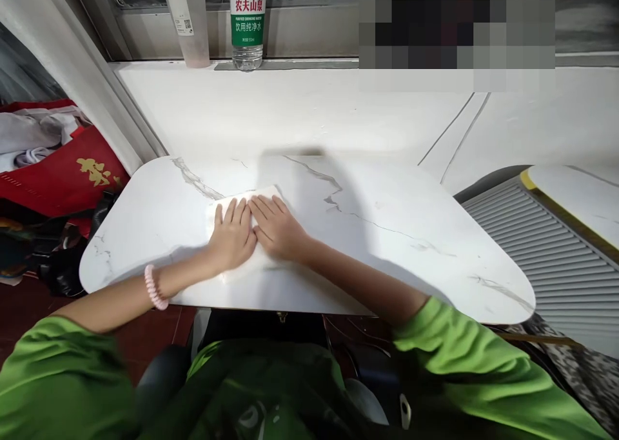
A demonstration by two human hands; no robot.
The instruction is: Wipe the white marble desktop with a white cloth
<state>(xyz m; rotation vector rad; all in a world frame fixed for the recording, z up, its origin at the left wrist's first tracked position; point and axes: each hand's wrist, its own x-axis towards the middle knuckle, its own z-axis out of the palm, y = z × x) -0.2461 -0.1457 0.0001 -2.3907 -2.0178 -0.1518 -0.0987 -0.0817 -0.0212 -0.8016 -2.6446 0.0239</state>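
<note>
My left hand [233, 237] lies flat with its fingers stretched out on a white sheet [249, 272] that looks like a tissue or thin cloth. Beside it, my right hand [278, 228] presses flat on the same sheet, fingers extended and the two hands touching near the thumbs. The sheet rests on a white marble-patterned table [406, 201], left of its middle. Part of the sheet is hidden beneath both palms. A pink coiled band [155, 288] circles my left wrist.
A water bottle [247, 24] and a clear plastic cup [191, 24] stand on the ledge behind the table. To the left is a red bag [91, 162] with things in it. A grey ribbed panel [536, 246] and another white tabletop [580, 195] are at the right.
</note>
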